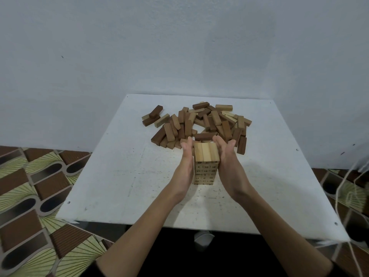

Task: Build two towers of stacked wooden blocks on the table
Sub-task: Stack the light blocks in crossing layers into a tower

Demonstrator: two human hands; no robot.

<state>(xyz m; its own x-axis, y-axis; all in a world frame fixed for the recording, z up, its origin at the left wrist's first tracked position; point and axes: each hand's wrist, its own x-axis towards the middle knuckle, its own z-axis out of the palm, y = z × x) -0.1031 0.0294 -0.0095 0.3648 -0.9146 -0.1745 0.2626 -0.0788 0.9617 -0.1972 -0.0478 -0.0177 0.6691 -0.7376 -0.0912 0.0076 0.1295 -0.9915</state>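
Left hand [186, 156] and right hand [224, 154], fingers straight, press the tower's [206, 162] sides

Pale block tower [206, 162] stands upright before scattered blocks [199, 124] (mixed browns).

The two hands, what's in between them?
A tower of stacked light wooden blocks stands between the left hand and right hand, seen in the head view.

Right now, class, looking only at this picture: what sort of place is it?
Probably a room in a home, not a workshop: a small white table stands against a plain painted wall on patterned floor covering, with only a pile of loose wooden blocks and a block tower on it.
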